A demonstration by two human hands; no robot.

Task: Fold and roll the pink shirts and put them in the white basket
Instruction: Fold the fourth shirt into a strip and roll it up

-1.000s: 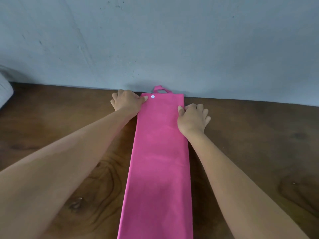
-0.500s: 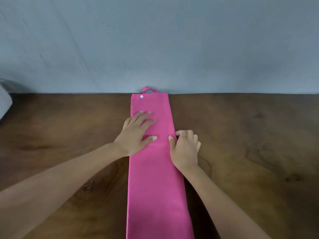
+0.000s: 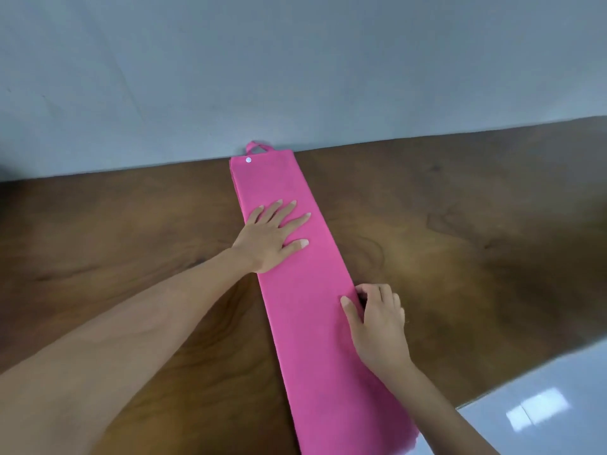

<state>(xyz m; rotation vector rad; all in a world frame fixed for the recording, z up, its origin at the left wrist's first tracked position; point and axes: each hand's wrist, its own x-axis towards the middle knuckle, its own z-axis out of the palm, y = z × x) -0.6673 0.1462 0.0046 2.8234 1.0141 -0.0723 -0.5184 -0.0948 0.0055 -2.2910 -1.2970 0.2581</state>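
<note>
Left grip (image 3: 272,236) pressed flat on the shirt (image 3: 305,290); right grip (image 3: 377,320) pinched its edge. Folding judged complete; rolling from one end due next.

A plain indoor room, likely a home, though little shows which kind. A dark wooden table (image 3: 131,241) with visible grain stands flush against a bare pale grey wall (image 3: 295,67), and glossy light floor tiles (image 3: 542,408) reflect a window.

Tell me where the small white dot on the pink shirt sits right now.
In the head view, the white dot sits at the far end of the folded pink shirt, near its left corner, just below the pink loop by the wall.
</note>
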